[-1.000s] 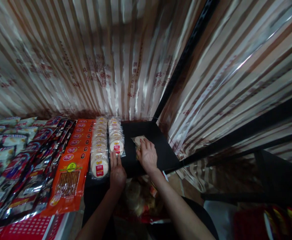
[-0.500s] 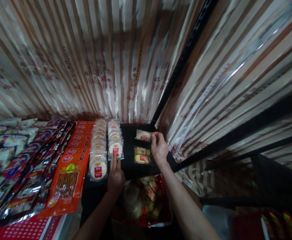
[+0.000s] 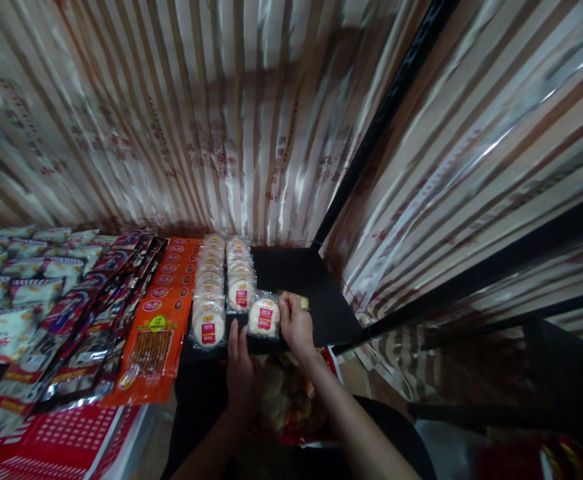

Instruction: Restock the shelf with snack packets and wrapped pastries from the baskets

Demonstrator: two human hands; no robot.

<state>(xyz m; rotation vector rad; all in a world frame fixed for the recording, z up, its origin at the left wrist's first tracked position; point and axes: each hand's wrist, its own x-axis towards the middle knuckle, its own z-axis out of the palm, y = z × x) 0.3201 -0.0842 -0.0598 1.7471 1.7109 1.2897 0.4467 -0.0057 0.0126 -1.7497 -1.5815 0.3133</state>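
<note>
My right hand point(image 3: 297, 325) pinches the right edge of a clear packet with a round white rice cracker point(image 3: 264, 317) and a red label. It is over the front of the black shelf point(image 3: 291, 265). Left of it run two overlapping rows of like packets, a longer row point(image 3: 209, 327) and a shorter row point(image 3: 241, 293). My left hand point(image 3: 242, 370) is at the shelf's front edge, below the shorter row, fingers stretched out and holding nothing. A yellowish packet point(image 3: 304, 303) shows partly behind my right hand.
Orange snack bags point(image 3: 146, 347), dark shiny bags point(image 3: 78, 353) and white bags point(image 3: 6, 333) fill the left side. Below are a red basket point(image 3: 76, 433) and a red-rimmed basket of packets point(image 3: 291, 407). A black post point(image 3: 361, 160) rises before striped sheeting point(image 3: 211, 120).
My right hand has moved left and nearer with the packet, which now faces up beside the shorter row. My left hand has come off that row to the shelf's front edge.
</note>
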